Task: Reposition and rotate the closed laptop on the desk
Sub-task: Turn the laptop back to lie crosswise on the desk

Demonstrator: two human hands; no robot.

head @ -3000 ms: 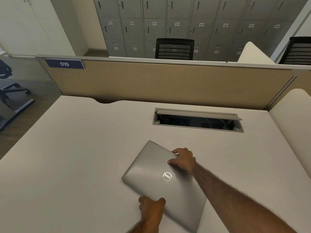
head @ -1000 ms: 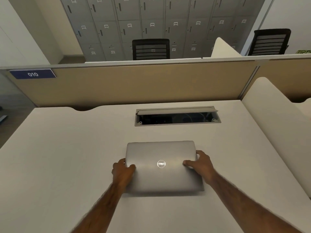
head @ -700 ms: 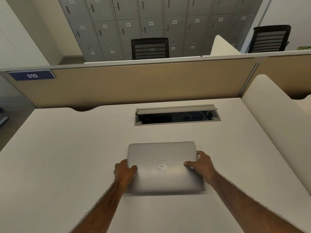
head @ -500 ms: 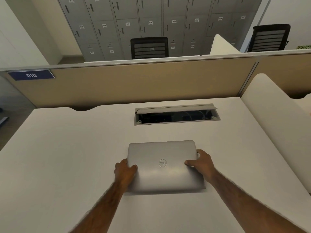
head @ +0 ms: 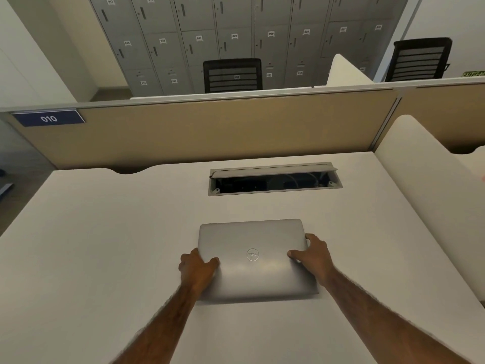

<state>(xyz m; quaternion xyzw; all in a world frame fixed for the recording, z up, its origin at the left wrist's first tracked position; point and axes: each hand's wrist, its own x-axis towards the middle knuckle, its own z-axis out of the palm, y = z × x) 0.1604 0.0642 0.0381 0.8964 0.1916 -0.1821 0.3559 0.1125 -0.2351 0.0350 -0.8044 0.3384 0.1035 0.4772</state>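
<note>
Closed laptop [head: 256, 258] lies flat on the bench [head: 105, 245], squared to its near edge (logo upside down), short of the cable hatch [head: 274, 179]. Left hand [head: 196, 269] grips its left edge; right hand [head: 312, 254] grips the right.

There is only one view, from the camera on my head, looking forward and steeply down over the table [head: 105, 245]. It sits close above the near edge, so my forearms run up from the bottom of the frame and my left hand [head: 197, 269] and right hand [head: 313, 254] land near the middle. The wide lens bends the straight lines (the partition [head: 223, 130] bows slightly). The far half of the frame takes in the lockers [head: 236, 35] and two chairs [head: 233, 74] beyond the partition, well away from the lens.
</note>
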